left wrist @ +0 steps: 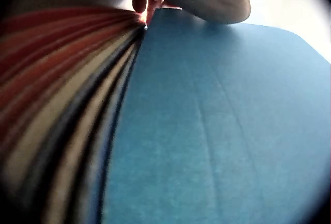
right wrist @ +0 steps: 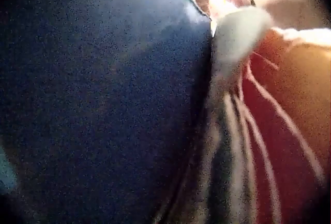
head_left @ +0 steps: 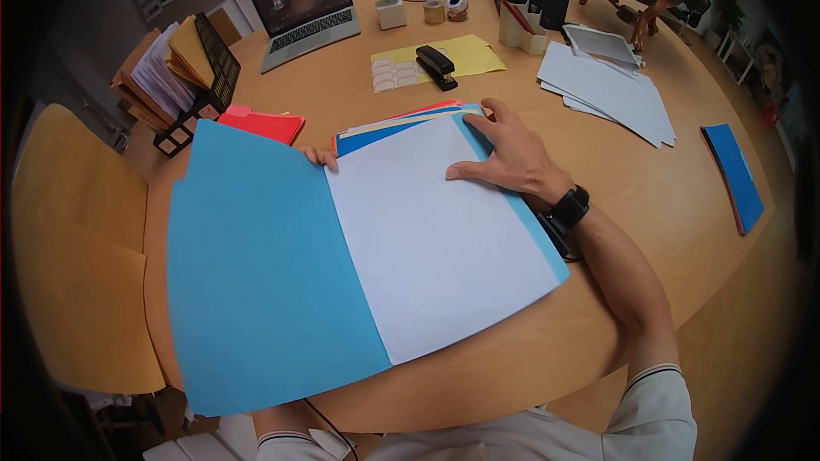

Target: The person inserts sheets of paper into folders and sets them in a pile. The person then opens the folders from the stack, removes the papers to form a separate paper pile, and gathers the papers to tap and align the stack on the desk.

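A light blue folder (head_left: 265,265) lies open, its left cover spread wide and a white sheet (head_left: 436,248) on its right half. Beneath that half, edges of blue, cream and red folders (head_left: 397,124) stick out at the top. My left hand (head_left: 320,158) grips the folders near the fold, with only its fingertips showing; the rest is hidden behind the cover. On the upper right, my right hand (head_left: 517,154) holds the folder's edge, thumb over the sheet. Layered folder edges (left wrist: 62,94) fan out in the left wrist view. The right wrist view has a dark blue folder surface (right wrist: 103,79).
A black stapler (head_left: 437,67) sits on yellow paper (head_left: 470,51) beyond the folders. Loose white sheets (head_left: 606,90) and a blue folder (head_left: 733,177) lie to the right. Red folders (head_left: 263,125), a black file rack (head_left: 220,64) and a laptop (head_left: 309,26) stand on the left.
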A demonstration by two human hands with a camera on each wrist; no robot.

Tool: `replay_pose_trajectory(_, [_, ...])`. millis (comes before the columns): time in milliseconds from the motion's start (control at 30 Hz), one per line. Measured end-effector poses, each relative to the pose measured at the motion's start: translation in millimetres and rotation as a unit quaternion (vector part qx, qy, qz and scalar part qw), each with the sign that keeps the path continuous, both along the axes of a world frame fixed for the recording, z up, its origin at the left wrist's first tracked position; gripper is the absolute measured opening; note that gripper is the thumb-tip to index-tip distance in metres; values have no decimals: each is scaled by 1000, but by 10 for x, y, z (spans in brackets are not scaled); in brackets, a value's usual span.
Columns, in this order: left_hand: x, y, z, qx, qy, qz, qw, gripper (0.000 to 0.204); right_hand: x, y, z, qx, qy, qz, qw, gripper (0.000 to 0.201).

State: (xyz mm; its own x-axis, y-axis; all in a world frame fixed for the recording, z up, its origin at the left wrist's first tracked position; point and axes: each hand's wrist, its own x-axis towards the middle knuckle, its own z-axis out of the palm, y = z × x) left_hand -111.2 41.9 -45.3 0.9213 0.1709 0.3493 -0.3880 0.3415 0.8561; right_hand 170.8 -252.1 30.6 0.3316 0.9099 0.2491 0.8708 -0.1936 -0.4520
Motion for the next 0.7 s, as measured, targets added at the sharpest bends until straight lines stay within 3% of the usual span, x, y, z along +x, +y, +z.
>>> replay_pose_trajectory(333, [29,-87,222,-31,-14,-107,994,21,105,82,-244,68,10,60,996,86])
replay_pose_trajectory(533, [76,172,39,-45,-45,-213,975,29,87,116,-216,73,52,97,991,70])
replay_pose_trajectory(700, [85,183,-34,-21,-76,-199,977,31,96,113,-252,57,37,84,994,59])
